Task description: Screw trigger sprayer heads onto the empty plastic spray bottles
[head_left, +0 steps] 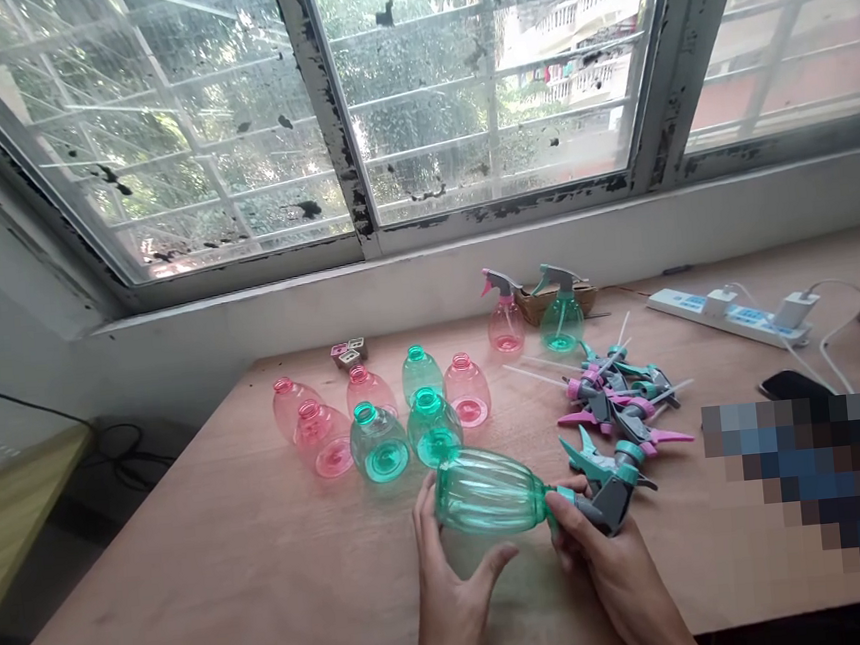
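A green transparent spray bottle (pixel 486 493) lies sideways above the wooden table (pixel 234 581), held between both my hands. My left hand (pixel 453 581) cups the bottle's base with fingers curled round it. My right hand (pixel 609 563) grips the grey and green trigger head (pixel 607 493) at the bottle's neck. Behind stand several open pink bottles (pixel 319 433) and green bottles (pixel 381 447) without heads. A heap of loose trigger heads (pixel 617 396) lies to the right.
Two finished spray bottles, a pink spray bottle (pixel 505 316) and a green spray bottle (pixel 561 316), stand by the wall near a small basket (pixel 549 302). A white power strip (pixel 731 316), a black phone (pixel 789 386) and a blurred patch (pixel 821 489) sit at the right. A window fills the back.
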`<state>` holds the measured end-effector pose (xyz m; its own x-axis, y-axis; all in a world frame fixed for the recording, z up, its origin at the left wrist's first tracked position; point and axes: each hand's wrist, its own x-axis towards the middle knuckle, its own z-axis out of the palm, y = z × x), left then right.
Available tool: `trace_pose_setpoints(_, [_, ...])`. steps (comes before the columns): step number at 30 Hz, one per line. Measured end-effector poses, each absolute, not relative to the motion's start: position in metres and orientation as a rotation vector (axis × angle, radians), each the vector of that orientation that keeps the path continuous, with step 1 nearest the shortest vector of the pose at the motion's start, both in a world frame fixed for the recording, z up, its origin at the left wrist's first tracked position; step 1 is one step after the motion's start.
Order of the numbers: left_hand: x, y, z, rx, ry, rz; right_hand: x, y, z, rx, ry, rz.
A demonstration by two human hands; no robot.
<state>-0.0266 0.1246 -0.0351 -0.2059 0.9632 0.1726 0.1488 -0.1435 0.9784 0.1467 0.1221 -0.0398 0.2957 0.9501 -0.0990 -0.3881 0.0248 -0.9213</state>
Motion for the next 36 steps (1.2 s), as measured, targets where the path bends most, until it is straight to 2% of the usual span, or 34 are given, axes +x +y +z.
trace_pose_setpoints(5, [-0.025, 0.126, -0.036, 1.142, 1.354, 1.576, 0.141, 0.119, -0.035, -1.119, -0.743, 1.143])
trace_pose_setpoints(12, [-0.029, 0.125, -0.034, 1.24, 1.362, 1.437, 0.146, 0.121, -0.039, -1.068, -0.638, 1.16])
trace_pose_setpoints(20, [-0.025, 0.126, -0.038, 1.109, 1.327, 1.562, 0.143, 0.121, -0.044, -1.116, -0.803, 1.167])
trace_pose_setpoints(29, [-0.032, 0.131, -0.04, 1.23, 1.331, 1.48, 0.146, 0.125, -0.045, -1.061, -0.703, 1.151])
trace_pose_setpoints(36, [-0.027, 0.127, -0.036, 1.104, 1.296, 1.509, 0.145, 0.123, -0.046, -1.081, -0.796, 1.175])
